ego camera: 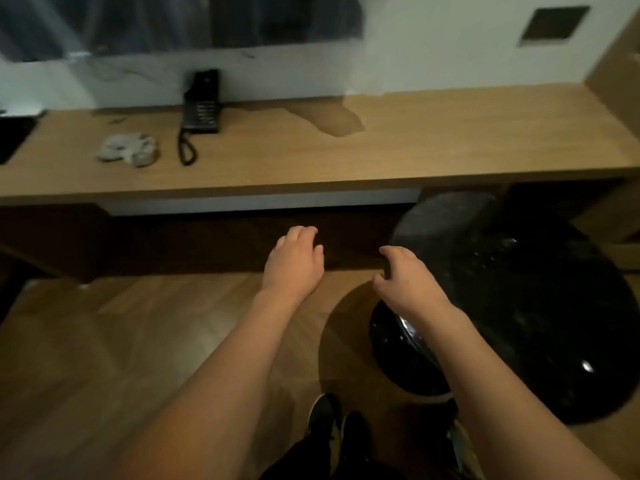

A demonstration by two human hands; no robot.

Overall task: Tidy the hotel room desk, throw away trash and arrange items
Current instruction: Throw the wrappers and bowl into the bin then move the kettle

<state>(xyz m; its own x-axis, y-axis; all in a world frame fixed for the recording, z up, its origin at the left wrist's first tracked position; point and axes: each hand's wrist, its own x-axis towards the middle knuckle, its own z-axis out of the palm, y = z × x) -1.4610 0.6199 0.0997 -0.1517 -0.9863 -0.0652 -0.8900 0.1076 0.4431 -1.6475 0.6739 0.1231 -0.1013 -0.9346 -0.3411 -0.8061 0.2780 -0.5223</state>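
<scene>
The crumpled white-grey tissue wad [127,149] lies on the long light-brown wooden desk [381,150] at about ten o'clock, just at nine o'clock of the black corded telephone [202,102]. Both hands hang below the desk edge and hold nothing: the left hand [294,261] at the centre with loosely curled fingers, the right hand [403,277] at its three o'clock, also loosely curled, above the black bin bag [540,306]. I judge the wad is light, soft and easily crushed, so a gentle pinch from above around its middle should lift it whole.
</scene>
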